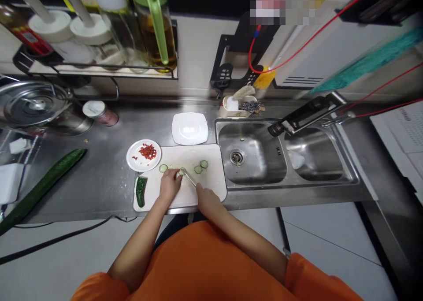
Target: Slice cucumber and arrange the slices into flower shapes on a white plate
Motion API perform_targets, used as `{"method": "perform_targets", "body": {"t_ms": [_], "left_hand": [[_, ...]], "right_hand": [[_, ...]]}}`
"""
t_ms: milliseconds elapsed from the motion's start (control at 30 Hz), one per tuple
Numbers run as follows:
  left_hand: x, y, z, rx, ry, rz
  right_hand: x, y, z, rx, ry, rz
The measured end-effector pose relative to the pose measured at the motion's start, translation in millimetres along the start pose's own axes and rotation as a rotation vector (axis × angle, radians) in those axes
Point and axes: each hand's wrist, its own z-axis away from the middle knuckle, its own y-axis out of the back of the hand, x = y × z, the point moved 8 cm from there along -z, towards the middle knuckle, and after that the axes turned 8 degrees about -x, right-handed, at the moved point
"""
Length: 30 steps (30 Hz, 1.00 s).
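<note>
A person in an orange shirt [198,265] has both hands over the white board [214,177]. The right hand [209,199] has its fingers curled around the handle of a knife [191,180], with the blade pointing up and to the left. The left hand [169,187] has bent fingers, with the tips by a thin round slice [182,171] next to the blade; I cannot tell if they pinch it. A green cucumber chunk [140,191] lies at the board's left side. More slices [204,164] lie flat, one to the left and some to the right. A long cucumber [46,186] is far off to the left. Just past the board are a round plate [135,150] with red bits [148,151] and a square plate [189,133]. The sink [257,160] is on the right. Farther back, a rack [109,71] holds bottles [161,41].
</note>
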Motion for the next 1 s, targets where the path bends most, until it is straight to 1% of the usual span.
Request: {"method": "perform_targets", "body": {"t_ms": [167, 300, 433, 667, 800, 900, 1000], "left_hand": [[1.5, 2.2, -1.7, -0.011, 0.017, -0.007], [1.2, 3.4, -4.0, -0.025, 0.057, -0.01], [0.6, 4.1, -6.3, -0.036, 0.092, -0.002], [7.9, 5.0, -7.6, -0.051, 0.08, 0.026], [9.9, 3.8, -7.4, -0.072, 0.092, 0.065], [3.8, 9.5, -6.6, -0.05, 0.139, 0.107], [-6.2, 21.6, -5.3, -0.016, 0.173, 0.134]], "right_hand": [[-1.5, -3.1, -0.2, 0.003, 0.015, -0.011], [2.2, -3.0, 5.2, 0.013, 0.015, -0.007], [10.5, -7.7, 12.6, -0.01, 0.015, 0.014], [29.7, -16.5, 22.9, -0.025, -0.033, 0.019], [34.9, -19.4, 26.4, -0.041, -0.04, 0.022], [35.7, -19.3, 27.2, -0.041, -0.026, 0.027], [37.6, -19.5, 25.9, -0.042, -0.032, 0.028]]}}
